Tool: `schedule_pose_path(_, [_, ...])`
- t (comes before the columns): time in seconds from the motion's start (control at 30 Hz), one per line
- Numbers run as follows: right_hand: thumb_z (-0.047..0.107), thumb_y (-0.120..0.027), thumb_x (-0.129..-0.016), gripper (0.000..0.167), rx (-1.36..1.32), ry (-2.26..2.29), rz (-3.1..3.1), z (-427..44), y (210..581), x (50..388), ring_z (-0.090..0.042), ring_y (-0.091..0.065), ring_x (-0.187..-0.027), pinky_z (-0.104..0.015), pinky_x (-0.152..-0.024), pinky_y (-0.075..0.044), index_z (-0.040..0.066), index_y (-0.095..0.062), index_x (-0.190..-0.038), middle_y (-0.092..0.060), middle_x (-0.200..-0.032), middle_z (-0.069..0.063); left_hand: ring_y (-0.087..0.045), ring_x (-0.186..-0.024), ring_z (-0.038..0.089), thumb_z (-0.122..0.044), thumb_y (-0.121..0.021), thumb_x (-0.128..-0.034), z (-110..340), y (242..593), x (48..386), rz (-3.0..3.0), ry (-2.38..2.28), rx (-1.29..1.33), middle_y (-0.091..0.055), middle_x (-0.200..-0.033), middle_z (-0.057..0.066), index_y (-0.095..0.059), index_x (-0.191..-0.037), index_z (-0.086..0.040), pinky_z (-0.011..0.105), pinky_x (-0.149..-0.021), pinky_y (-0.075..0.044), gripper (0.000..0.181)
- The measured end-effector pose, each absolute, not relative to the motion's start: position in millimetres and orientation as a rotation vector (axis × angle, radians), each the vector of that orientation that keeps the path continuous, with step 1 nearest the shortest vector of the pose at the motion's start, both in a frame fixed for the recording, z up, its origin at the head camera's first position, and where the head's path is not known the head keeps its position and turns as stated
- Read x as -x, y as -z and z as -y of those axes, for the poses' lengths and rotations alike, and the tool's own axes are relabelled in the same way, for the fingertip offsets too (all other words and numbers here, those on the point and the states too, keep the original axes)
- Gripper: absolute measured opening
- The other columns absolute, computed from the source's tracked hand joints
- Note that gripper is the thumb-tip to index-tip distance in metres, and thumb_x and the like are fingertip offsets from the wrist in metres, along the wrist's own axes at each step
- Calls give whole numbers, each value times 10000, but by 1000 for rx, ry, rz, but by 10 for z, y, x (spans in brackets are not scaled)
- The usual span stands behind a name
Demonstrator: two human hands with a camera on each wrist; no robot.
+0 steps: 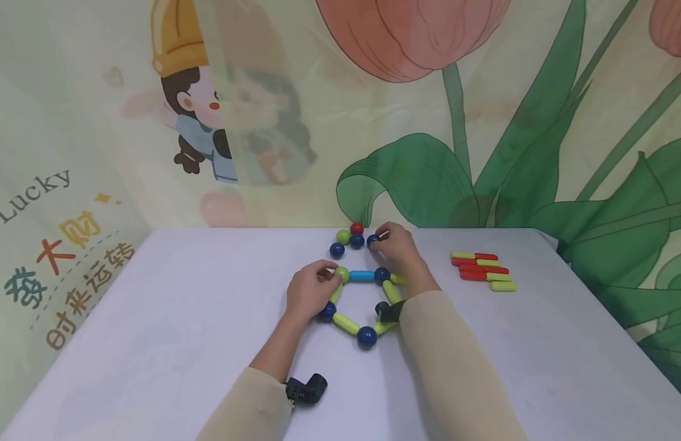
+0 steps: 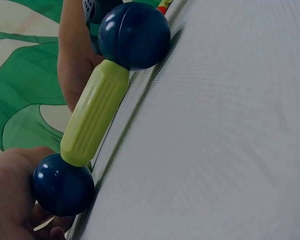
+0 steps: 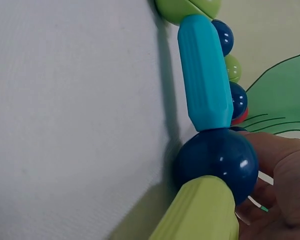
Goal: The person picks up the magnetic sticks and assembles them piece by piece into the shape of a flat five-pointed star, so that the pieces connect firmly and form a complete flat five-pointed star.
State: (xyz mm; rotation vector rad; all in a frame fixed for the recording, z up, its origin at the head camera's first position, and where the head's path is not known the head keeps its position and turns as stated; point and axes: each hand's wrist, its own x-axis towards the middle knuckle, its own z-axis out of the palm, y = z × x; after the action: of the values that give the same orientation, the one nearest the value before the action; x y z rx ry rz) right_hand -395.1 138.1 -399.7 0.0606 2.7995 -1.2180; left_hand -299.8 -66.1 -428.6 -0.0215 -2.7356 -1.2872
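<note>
Nearest you sits the dark blue front ball (image 1: 367, 337), the near corner of a ring (image 1: 346, 324) of balls and sticks lying on the white table (image 1: 208, 306). A yellow-green stick links it to the left corner ball (image 1: 327, 311). Your right wrist camera (image 1: 390, 311) covers the opposite corner, so you'd do well to check that joint by feel.

Farther off, your left hand (image 1: 310, 288) pinches the green corner ball (image 1: 342, 275) between thumb and fingertips. Hold it lightly but firmly, since a twist there would likely pull at the blue stick (image 1: 362, 275) and the far corner ball (image 1: 381, 275) at its other end. Off to the right lies a pile of red and yellow-green sticks (image 1: 481, 269).

Beyond the ring, your right hand (image 1: 398, 250) pinches a dark blue loose ball (image 1: 373, 241). Lift it cleanly rather than dragging it, because the four other balls (image 1: 356, 241) beside it could roll or cling, and let your forearm clear the ring's right side
</note>
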Motion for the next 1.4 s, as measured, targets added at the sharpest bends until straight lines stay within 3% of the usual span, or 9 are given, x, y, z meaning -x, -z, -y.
schedule_pose_path(0.53, [193,-680,-980,434,-147,1247,-2737,-1430,4012,3925,-372,-563,-1270,-504,-1119,-451,55,-567,-1375,-599,-1380,-205,-692,-920,202,-312,-709,-950,638,4327,3006,2742,1303,11,-757,-1006,22,-754,-1188,-179,392,-839,-517,276])
schedule_pose_path(0.73, [248,-682,-977,501,-8,1133,-2775,-1550,3886,3866,-399,-563,-1303,-518,-1097,-471,65,-548,-1424,-581,-1423,-229,-690,-916,196,-307,-712,-947,624,4338,3004,2738,1302,16,-757,-1002,16,-755,-1187,-183,381,-831,-515,274])
schedule_pose_path(1.0, [318,-649,-1002,509,80,1074,-2793,-2002,3629,3559,-389,-586,-1278,-496,-1023,-546,84,-548,-1443,-583,-1427,-214,-683,-885,188,-312,-713,-942,665,4301,3008,2738,1256,28,-761,-986,14,-758,-1178,-178,361,-792,-504,275])
schedule_pose_path(1.2, [279,-646,-1006,462,124,1029,-2876,-2473,3625,3230,-393,-603,-1242,-488,-947,-583,63,-582,-1409,-628,-1354,-205,-672,-890,192,-315,-710,-948,661,4291,3008,2755,1265,25,-755,-995,15,-750,-1199,-178,369,-800,-498,289])
schedule_pose_path(1.4, [228,-664,-989,480,-24,943,-2923,-2973,3650,2985,-456,-550,-1222,-503,-925,-587,-2,-567,-1398,-579,-1347,-281,-679,-909,200,-318,-709,-944,656,4315,3006,2755,1257,13,-756,-996,12,-752,-1195,-183,380,-818,-500,289])
